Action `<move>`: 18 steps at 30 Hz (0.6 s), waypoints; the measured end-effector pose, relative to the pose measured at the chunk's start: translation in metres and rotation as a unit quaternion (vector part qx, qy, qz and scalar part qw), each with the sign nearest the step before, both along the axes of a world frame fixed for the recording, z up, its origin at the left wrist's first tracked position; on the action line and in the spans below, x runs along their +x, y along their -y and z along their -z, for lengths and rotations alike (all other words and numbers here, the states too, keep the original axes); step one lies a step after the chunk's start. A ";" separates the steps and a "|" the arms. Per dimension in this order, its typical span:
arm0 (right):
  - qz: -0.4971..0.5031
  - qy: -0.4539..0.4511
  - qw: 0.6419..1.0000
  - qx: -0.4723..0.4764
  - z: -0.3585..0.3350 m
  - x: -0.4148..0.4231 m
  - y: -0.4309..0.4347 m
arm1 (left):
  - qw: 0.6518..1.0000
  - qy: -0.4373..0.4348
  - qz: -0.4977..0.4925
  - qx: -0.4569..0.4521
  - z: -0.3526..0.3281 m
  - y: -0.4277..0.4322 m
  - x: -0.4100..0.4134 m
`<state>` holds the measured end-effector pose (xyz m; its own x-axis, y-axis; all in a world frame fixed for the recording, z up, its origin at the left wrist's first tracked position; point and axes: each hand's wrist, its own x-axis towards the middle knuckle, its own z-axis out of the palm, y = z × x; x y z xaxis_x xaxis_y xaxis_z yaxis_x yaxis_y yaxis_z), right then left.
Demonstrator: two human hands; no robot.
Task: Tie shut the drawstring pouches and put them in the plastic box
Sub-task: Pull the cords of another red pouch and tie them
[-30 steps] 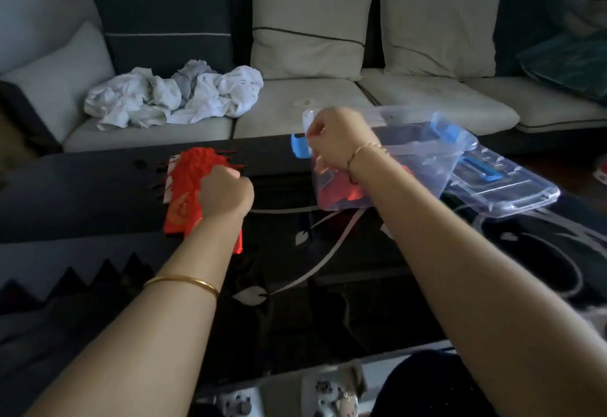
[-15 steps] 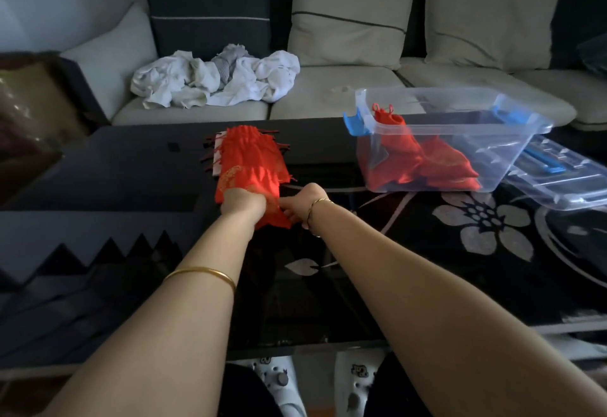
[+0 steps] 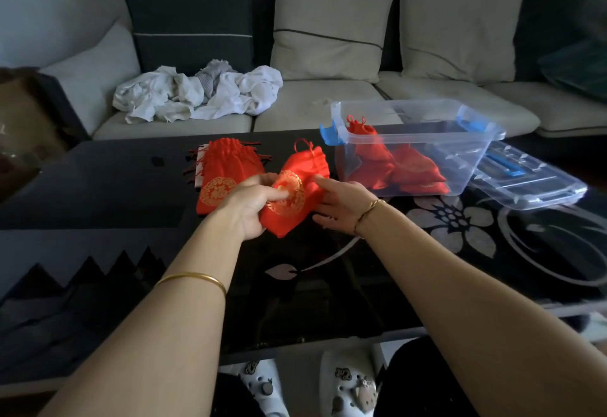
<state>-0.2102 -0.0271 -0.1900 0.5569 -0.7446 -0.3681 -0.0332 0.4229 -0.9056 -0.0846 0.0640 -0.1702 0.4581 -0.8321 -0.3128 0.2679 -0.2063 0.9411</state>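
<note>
Red satin is lying in a flat stack of drawstring pouches (image 3: 226,173) on the left of the black glass table (image 3: 98,183), with cords fanning out at the far end. Just to its right, the left hand (image 3: 253,209) is gripping one drawstring pouch (image 3: 295,189) by its lower half. Its fingers are curling underneath and the thumb is pressing on the gold emblem, so the pouch is being held tilted over the table, mouth pointing away. The right hand (image 3: 341,203) is coming in from the other side, fingers nearly straight, fingertips touching the pouch's right edge and clasping nothing. The cord loops (image 3: 303,146) are sticking up at the gathered mouth (whether they are knotted, I cannot tell). This cloth is looking thin, limp, probably slick and nearly weightless. I am judging that the body wants a firm pinch while the other hand is taking those loops and drawing them apart. Further right, the clear plastic box (image 3: 460,166) is standing open and holding several red pouches (image 3: 404,166), its lid (image 3: 525,180) lying beside it.
</note>
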 end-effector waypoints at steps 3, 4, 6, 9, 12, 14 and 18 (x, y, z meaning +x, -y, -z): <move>0.034 0.025 0.993 -0.111 -0.013 -0.020 0.001 | 0.998 0.031 0.057 -0.015 -0.001 0.004 -0.014; 0.040 -0.009 0.981 -0.191 -0.017 -0.028 0.001 | 0.996 0.033 0.083 -0.020 -0.002 0.006 -0.016; 0.042 -0.092 0.934 -0.342 -0.023 -0.042 0.002 | 0.993 0.036 0.111 -0.033 -0.005 0.007 -0.018; 0.042 -0.157 0.881 -0.445 -0.025 -0.058 0.000 | 0.991 0.065 0.101 -0.063 -0.009 0.010 -0.023; 0.049 -0.153 0.863 -0.478 -0.024 -0.062 0.000 | 0.986 0.097 0.094 -0.097 -0.011 0.012 -0.028; 0.054 -0.154 0.856 -0.490 -0.024 -0.062 0.001 | 0.980 0.132 0.094 -0.111 -0.012 0.013 -0.030; 0.050 -0.181 0.855 -0.484 -0.023 -0.066 0.006 | 0.971 0.185 0.059 -0.140 -0.013 0.015 -0.033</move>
